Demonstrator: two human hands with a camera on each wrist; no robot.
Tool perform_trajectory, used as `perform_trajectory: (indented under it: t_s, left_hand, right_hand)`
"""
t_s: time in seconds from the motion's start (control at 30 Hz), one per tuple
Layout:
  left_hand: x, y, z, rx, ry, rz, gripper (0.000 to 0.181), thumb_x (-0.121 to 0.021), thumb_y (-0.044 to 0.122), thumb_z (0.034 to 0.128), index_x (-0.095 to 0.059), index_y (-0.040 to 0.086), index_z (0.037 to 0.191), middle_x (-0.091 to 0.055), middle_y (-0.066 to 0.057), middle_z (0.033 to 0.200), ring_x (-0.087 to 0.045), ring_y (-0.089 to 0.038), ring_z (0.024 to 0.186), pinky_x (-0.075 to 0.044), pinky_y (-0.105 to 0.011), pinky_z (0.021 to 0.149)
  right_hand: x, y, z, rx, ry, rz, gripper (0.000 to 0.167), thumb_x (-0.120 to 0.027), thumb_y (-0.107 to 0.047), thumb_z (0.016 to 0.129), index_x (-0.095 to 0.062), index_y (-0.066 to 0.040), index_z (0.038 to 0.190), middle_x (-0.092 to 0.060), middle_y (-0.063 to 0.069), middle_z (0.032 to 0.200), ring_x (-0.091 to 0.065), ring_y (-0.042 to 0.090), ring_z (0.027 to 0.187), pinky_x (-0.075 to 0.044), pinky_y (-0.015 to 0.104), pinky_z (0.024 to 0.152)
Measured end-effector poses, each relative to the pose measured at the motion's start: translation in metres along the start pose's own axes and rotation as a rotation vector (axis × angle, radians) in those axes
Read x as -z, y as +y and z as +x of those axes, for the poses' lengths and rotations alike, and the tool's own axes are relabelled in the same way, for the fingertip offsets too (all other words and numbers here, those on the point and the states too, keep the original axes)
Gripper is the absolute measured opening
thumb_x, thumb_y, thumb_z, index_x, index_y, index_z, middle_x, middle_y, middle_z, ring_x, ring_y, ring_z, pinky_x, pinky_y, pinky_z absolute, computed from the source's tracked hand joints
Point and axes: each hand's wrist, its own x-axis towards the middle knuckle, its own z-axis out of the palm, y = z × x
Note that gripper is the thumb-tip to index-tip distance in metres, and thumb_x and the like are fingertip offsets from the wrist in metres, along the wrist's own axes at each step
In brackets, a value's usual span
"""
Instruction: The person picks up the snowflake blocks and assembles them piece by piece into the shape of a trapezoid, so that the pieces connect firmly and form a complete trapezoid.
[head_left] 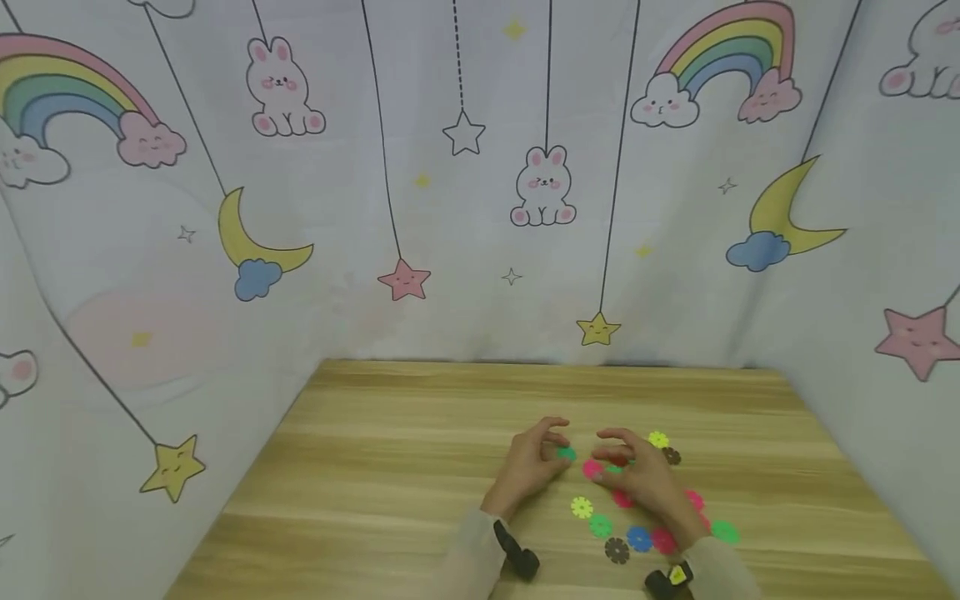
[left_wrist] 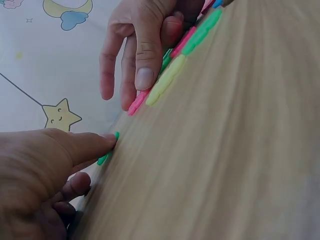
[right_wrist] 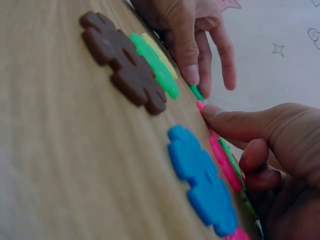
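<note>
My left hand (head_left: 531,461) is low over the table, its thumb and a finger at the edges of a green notched disc (head_left: 567,454), pinching it. The left wrist view shows that green disc (left_wrist: 101,159) at the thumb tip. Opposite, my right hand (head_left: 647,477) pinches a pink notched disc (head_left: 591,468) between thumb and finger, close to the tabletop. In the right wrist view only a sliver of the pink disc (right_wrist: 200,106) shows by the thumb. A small gap separates the two discs. Under the right hand, a red disc (head_left: 619,460) and other discs are partly hidden.
Nearer me lie a yellow disc (head_left: 582,507), a green disc (head_left: 600,526), a brown disc (head_left: 617,550) and a blue disc (head_left: 640,538). Several more discs surround the right forearm. The wooden table (head_left: 360,483) meets a printed cloth (head_left: 480,317) behind.
</note>
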Motion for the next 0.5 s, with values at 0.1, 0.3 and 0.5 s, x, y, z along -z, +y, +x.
perform_trajectory:
  t_s: [0.1, 0.3, 0.5]
  left_hand:
    - [0.001, 0.0, -0.002, 0.003, -0.003, -0.016, 0.058, -0.081, 0.002, 0.0937, -0.061, 0.014, 0.147, -0.076, -0.011, 0.122, -0.059, -0.002, 0.077, -0.05, -0.018, 0.071]
    - [0.004, 0.001, -0.005, -0.019, 0.027, -0.058, 0.062, -0.078, -0.005, 0.0926, -0.061, 0.019, 0.147, -0.073, -0.007, 0.113, -0.067, -0.008, 0.096, -0.057, -0.024, 0.088]
    - [0.03, 0.001, -0.007, 0.036, 0.071, -0.263, 0.061, -0.081, 0.006, 0.0948, -0.061, 0.023, 0.15, -0.078, -0.014, 0.107, -0.075, -0.01, 0.09, -0.06, -0.022, 0.084]
  right_hand:
    - [-0.003, 0.0, 0.0, 0.028, 0.014, -0.041, 0.063, -0.092, -0.02, 0.086, -0.064, -0.016, 0.142, -0.083, 0.001, 0.116, -0.072, 0.03, 0.114, -0.054, 0.055, 0.103]
    - [0.0, -0.001, 0.0, 0.127, -0.013, 0.013, 0.055, -0.091, -0.009, 0.084, -0.069, -0.01, 0.135, -0.075, 0.007, 0.1, -0.051, 0.007, 0.07, -0.043, 0.023, 0.062]
    - [0.002, -0.011, -0.004, 0.119, -0.002, 0.119, 0.046, -0.086, -0.015, 0.092, -0.069, -0.005, 0.133, -0.075, 0.011, 0.1, -0.065, 0.009, 0.084, -0.052, 0.022, 0.073]
